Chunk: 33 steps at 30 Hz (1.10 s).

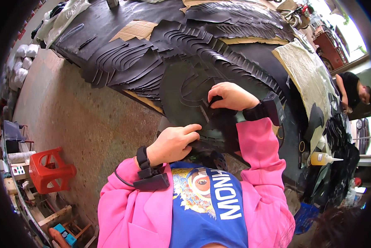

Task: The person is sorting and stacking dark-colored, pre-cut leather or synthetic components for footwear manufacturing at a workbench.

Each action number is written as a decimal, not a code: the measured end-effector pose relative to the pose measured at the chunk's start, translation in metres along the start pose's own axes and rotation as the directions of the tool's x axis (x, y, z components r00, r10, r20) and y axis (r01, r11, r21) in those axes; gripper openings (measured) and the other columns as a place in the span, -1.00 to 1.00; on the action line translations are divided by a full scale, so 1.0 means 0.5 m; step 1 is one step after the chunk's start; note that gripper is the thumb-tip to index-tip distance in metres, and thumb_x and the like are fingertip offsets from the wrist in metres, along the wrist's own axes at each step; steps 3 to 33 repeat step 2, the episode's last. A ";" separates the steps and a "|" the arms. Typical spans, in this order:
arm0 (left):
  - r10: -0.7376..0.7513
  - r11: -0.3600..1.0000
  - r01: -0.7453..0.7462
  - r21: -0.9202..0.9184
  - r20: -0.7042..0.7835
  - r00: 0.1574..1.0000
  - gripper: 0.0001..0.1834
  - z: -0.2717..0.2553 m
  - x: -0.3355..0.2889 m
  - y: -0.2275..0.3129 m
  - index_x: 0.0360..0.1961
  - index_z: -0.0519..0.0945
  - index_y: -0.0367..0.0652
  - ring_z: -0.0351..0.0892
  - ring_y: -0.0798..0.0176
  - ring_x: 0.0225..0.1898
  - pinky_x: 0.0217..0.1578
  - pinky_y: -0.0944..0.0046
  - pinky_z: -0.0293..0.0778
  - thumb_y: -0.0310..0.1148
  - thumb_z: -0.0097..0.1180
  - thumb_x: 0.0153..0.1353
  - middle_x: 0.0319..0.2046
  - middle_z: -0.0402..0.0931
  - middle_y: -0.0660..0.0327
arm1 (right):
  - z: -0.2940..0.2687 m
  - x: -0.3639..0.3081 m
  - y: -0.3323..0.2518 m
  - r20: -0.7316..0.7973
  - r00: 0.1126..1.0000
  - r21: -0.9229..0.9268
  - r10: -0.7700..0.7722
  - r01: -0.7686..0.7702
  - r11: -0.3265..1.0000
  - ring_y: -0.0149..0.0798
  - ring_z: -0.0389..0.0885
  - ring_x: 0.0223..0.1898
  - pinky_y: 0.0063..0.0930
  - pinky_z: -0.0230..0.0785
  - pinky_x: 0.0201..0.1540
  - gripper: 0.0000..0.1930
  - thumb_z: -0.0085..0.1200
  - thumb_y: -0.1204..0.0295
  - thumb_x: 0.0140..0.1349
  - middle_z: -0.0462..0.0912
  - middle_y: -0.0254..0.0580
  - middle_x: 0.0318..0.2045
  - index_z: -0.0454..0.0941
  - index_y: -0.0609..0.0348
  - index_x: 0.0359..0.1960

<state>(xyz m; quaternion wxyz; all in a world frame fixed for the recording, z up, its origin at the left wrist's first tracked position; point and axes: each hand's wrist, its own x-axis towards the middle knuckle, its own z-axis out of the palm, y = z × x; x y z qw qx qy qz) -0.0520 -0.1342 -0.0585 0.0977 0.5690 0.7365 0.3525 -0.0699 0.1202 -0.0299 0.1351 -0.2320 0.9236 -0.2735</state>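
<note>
A dark, flat leather-like sheet (173,95) with curved outlines on it lies at the near edge of the work table. My left hand (173,144) is at the sheet's near edge, index finger stretched out and thumb apart below it. Over the right part of the sheet, my right hand (234,96) is closed, its fingertips pinched together on a small black thing that I cannot make out. A narrow light strip shows on the sheet between my hands.
Overlapping rows of cut black pieces (123,62) cover the table beyond my hands, some on cardboard (136,30). At right are scissors (302,147) and a bottle of yellow liquid (321,158). A red stool (50,169) stands left; another person (350,91) is far right.
</note>
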 end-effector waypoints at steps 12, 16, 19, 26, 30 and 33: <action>-0.014 1.000 0.013 0.023 0.021 1.000 -0.64 -0.004 0.001 -0.002 -0.36 0.47 -0.13 0.53 0.07 -0.34 -0.36 0.19 0.46 -0.53 0.14 -0.33 -0.02 0.39 0.17 | -0.010 0.003 0.001 0.055 0.996 0.008 0.063 -0.064 0.998 -0.06 0.50 -0.25 -0.30 0.34 -0.18 -0.70 0.18 0.32 -0.10 0.55 -0.05 -0.35 0.55 0.18 -0.31; -0.014 1.000 0.013 0.023 0.021 1.000 -0.64 -0.004 0.001 -0.002 -0.36 0.47 -0.13 0.53 0.07 -0.34 -0.36 0.19 0.46 -0.53 0.14 -0.33 -0.02 0.39 0.17 | -0.010 0.003 0.001 0.055 0.996 0.008 0.063 -0.064 0.998 -0.06 0.50 -0.25 -0.30 0.34 -0.18 -0.70 0.18 0.32 -0.10 0.55 -0.05 -0.35 0.55 0.18 -0.31; -0.014 1.000 0.013 0.023 0.021 1.000 -0.64 -0.004 0.001 -0.002 -0.36 0.47 -0.13 0.53 0.07 -0.34 -0.36 0.19 0.46 -0.53 0.14 -0.33 -0.02 0.39 0.17 | -0.010 0.003 0.001 0.055 0.996 0.008 0.063 -0.064 0.998 -0.06 0.50 -0.25 -0.30 0.34 -0.18 -0.70 0.18 0.32 -0.10 0.55 -0.05 -0.35 0.55 0.18 -0.31; -0.014 1.000 0.013 0.023 0.021 1.000 -0.64 -0.004 0.001 -0.002 -0.36 0.47 -0.13 0.53 0.07 -0.34 -0.36 0.19 0.46 -0.53 0.14 -0.33 -0.02 0.39 0.17 | -0.010 0.003 0.001 0.055 0.996 0.008 0.063 -0.064 0.998 -0.06 0.50 -0.25 -0.30 0.34 -0.18 -0.70 0.18 0.32 -0.10 0.55 -0.05 -0.35 0.55 0.18 -0.31; -0.014 1.000 0.013 0.023 0.021 1.000 -0.64 -0.004 0.001 -0.002 -0.36 0.47 -0.13 0.53 0.07 -0.34 -0.36 0.19 0.46 -0.53 0.14 -0.33 -0.02 0.39 0.17 | -0.010 0.003 0.001 0.055 0.996 0.008 0.063 -0.064 0.998 -0.06 0.50 -0.25 -0.30 0.34 -0.18 -0.70 0.18 0.32 -0.10 0.55 -0.05 -0.35 0.55 0.18 -0.31; -0.014 1.000 0.013 0.023 0.021 1.000 -0.64 -0.004 0.001 -0.002 -0.36 0.47 -0.13 0.53 0.07 -0.34 -0.36 0.19 0.46 -0.53 0.14 -0.33 -0.02 0.39 0.17 | -0.010 0.003 0.001 0.055 0.996 0.008 0.063 -0.064 0.998 -0.06 0.50 -0.25 -0.30 0.34 -0.18 -0.70 0.18 0.32 -0.10 0.55 -0.05 -0.35 0.55 0.18 -0.31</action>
